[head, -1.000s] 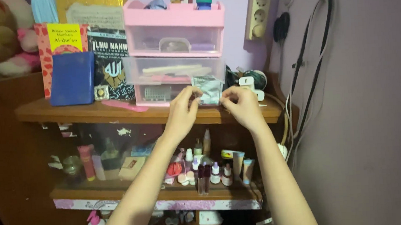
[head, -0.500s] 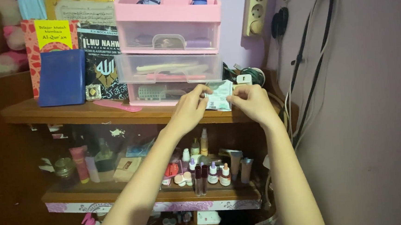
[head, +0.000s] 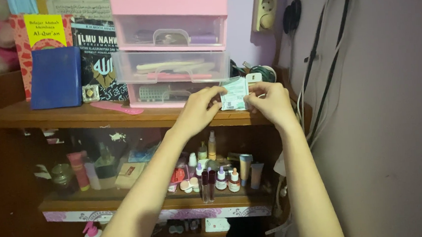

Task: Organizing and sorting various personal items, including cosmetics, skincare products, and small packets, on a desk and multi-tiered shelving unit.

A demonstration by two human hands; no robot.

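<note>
Since a moment ago the small pale sachet (head: 234, 93) has turned in the hands, its printed back now facing out, and both hands sit slightly nearer the right end of the upper shelf (head: 74, 117). The left hand (head: 200, 110) pinches the sachet's left edge between thumb and fingertips; the right hand (head: 270, 101) pinches its right edge the same way — fingers narrow, closed on it. The sachet hangs just in front of the pink drawer unit (head: 170, 48), above the shelf's front edge near its right end. Its print is too small to make out. The drawer unit's top is cut off by the frame, and the bottles (head: 222, 177) on the lower shelf stand in dim light.
</note>
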